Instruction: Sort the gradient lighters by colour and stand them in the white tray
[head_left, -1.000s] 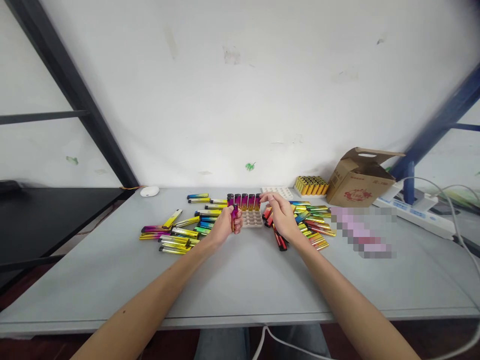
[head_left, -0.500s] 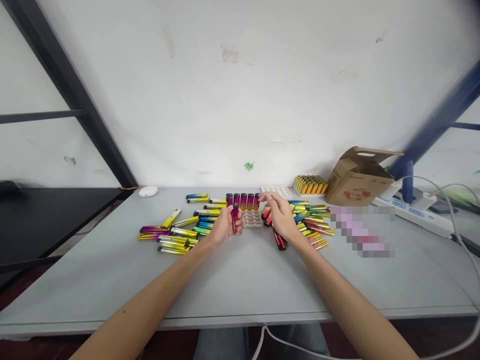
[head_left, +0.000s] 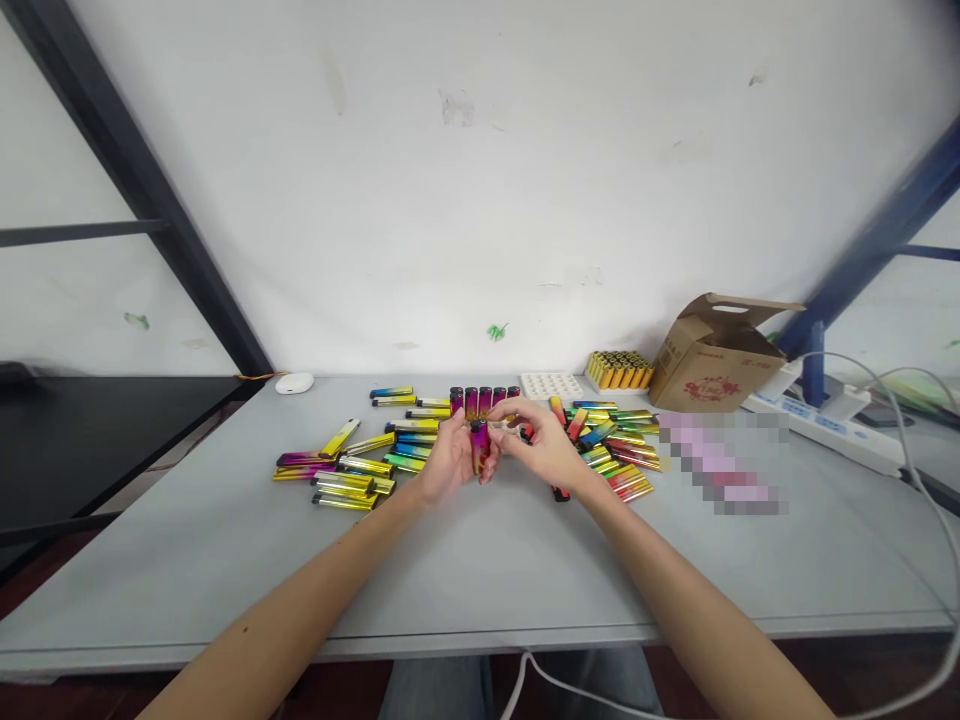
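Purple lighter (head_left: 480, 447) held upright between two hands

The left hand (head_left: 444, 468) has it, the fingers wrapped round its sides and the black top uppermost, just above the bench (head_left: 487, 580). From the other side comes the right hand (head_left: 551, 452), its fingers curved and the thumb set apart from them — whether they touch the lighter, I can't tell from here.

Just beyond the hands stands a row of purple lighters (head_left: 485, 402), black tops up. Shiny lighters lie heaped either side: a left heap (head_left: 360, 465), mostly yellow, and a right heap (head_left: 619, 450) of red, green and blue (quite a jumble). Farther back sit a white tray (head_left: 551, 386) with rows of holes, a block of yellow cylinders (head_left: 620, 372) and an open cardboard box (head_left: 712, 372).
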